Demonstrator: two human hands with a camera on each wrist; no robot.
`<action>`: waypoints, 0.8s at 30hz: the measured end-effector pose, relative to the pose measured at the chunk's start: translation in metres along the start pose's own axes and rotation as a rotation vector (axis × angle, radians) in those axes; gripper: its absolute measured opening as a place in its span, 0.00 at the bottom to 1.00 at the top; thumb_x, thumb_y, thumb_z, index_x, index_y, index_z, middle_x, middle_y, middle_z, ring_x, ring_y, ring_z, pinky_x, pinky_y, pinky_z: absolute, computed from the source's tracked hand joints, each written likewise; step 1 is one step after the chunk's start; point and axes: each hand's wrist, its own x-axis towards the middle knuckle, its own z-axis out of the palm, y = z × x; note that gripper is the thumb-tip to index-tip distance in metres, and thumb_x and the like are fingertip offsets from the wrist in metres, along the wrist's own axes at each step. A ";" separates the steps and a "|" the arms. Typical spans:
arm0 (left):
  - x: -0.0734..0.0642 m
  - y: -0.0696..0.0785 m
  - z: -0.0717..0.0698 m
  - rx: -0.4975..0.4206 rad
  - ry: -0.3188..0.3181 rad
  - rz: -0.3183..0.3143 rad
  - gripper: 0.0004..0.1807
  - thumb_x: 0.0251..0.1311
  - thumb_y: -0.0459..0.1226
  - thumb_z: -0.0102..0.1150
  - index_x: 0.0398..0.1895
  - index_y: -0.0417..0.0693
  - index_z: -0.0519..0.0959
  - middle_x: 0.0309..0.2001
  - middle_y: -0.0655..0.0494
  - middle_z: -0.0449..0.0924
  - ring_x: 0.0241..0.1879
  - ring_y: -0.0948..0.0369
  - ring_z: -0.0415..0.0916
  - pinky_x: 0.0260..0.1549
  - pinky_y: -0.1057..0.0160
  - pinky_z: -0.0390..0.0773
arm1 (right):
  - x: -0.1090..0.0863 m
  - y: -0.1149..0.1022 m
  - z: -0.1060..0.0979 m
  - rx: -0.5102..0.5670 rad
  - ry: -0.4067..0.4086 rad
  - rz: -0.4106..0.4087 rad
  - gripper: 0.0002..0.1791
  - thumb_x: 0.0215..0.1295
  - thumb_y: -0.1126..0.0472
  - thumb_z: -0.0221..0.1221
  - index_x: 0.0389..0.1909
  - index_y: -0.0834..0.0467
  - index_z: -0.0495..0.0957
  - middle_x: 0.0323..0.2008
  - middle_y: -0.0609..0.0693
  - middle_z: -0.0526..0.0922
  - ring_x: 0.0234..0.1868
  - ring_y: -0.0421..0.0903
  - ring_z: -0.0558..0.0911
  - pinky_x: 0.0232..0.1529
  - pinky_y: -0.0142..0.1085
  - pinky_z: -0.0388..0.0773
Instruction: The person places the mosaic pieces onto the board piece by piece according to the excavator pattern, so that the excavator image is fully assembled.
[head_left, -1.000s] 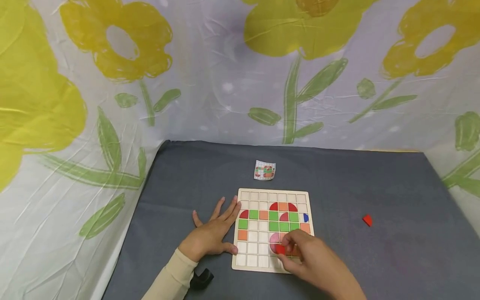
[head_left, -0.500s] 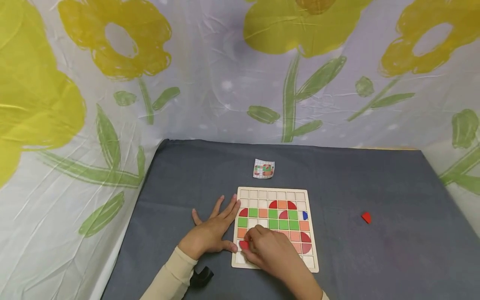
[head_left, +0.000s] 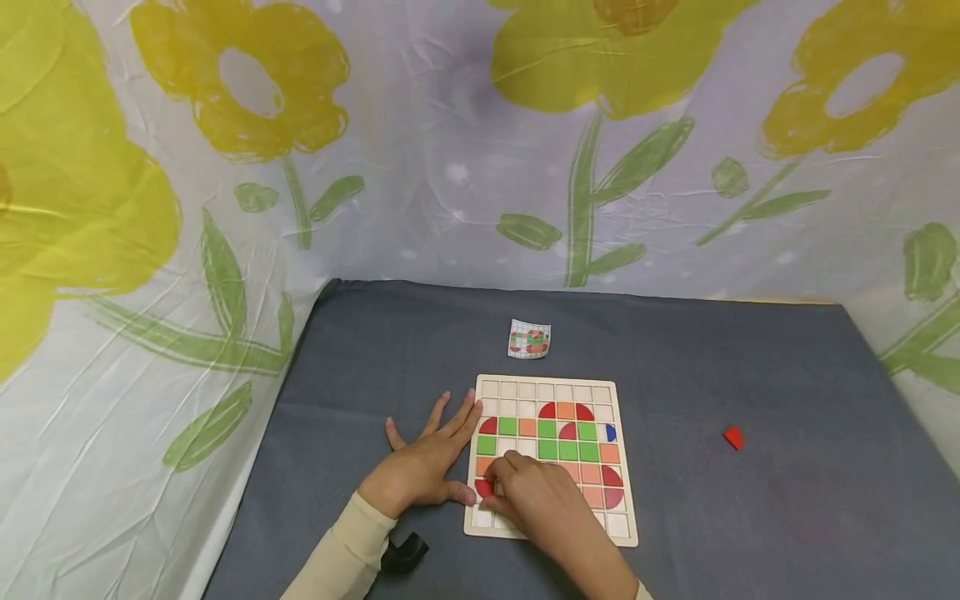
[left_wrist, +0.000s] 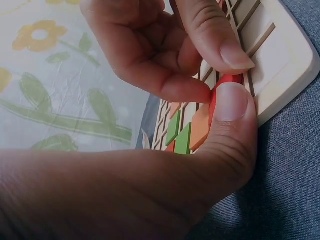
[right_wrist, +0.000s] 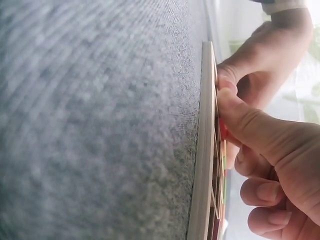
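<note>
A pale wooden grid board (head_left: 618, 526) lies on the dark cloth, filled partly with green, orange and red tiles. My left hand (head_left: 420, 472) rests spread at the board's left edge, thumb and fingers straight. Low on that side, my right hand (head_left: 543, 500) pinches a red quarter-circle tile (head_left: 483, 487) between thumb and index finger, down at a left-column cell below an orange tile (head_left: 483, 466). In the left wrist view the left thumb (left_wrist: 232, 102) touches or nearly touches this red tile (left_wrist: 231, 79). The right hand hides several lower cells.
A small printed pattern card (head_left: 529, 339) lies beyond the board. One loose red tile (head_left: 734, 437) is off to the right. A black curved object (head_left: 405, 554) sits by the left sleeve. Flowered fabric (head_left: 420, 167) hangs behind the table.
My right hand has carried the red tile leftward across the board to the left column and lowered it there, turning it slightly. The left hand has stayed in place.
</note>
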 end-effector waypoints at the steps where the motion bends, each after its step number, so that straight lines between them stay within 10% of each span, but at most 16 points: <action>1: 0.000 0.000 0.000 0.000 0.000 0.002 0.71 0.44 0.57 0.80 0.88 0.58 0.45 0.87 0.61 0.37 0.86 0.47 0.30 0.56 0.08 0.31 | 0.000 0.000 0.000 0.001 0.000 0.001 0.15 0.60 0.47 0.78 0.39 0.50 0.86 0.29 0.38 0.79 0.24 0.34 0.75 0.27 0.30 0.76; 13: 0.002 0.000 0.002 0.002 -0.007 0.000 0.71 0.45 0.57 0.80 0.88 0.60 0.44 0.87 0.62 0.35 0.86 0.48 0.28 0.57 0.09 0.30 | -0.010 0.022 -0.013 0.020 0.048 0.110 0.13 0.64 0.46 0.75 0.36 0.49 0.83 0.27 0.37 0.77 0.23 0.33 0.74 0.24 0.30 0.73; 24: -0.001 0.000 0.001 -0.030 -0.001 0.007 0.71 0.44 0.58 0.81 0.88 0.59 0.45 0.87 0.62 0.36 0.86 0.48 0.28 0.56 0.08 0.28 | -0.083 0.151 -0.077 -0.012 0.245 0.488 0.13 0.69 0.60 0.71 0.50 0.59 0.84 0.39 0.53 0.83 0.31 0.51 0.83 0.24 0.47 0.76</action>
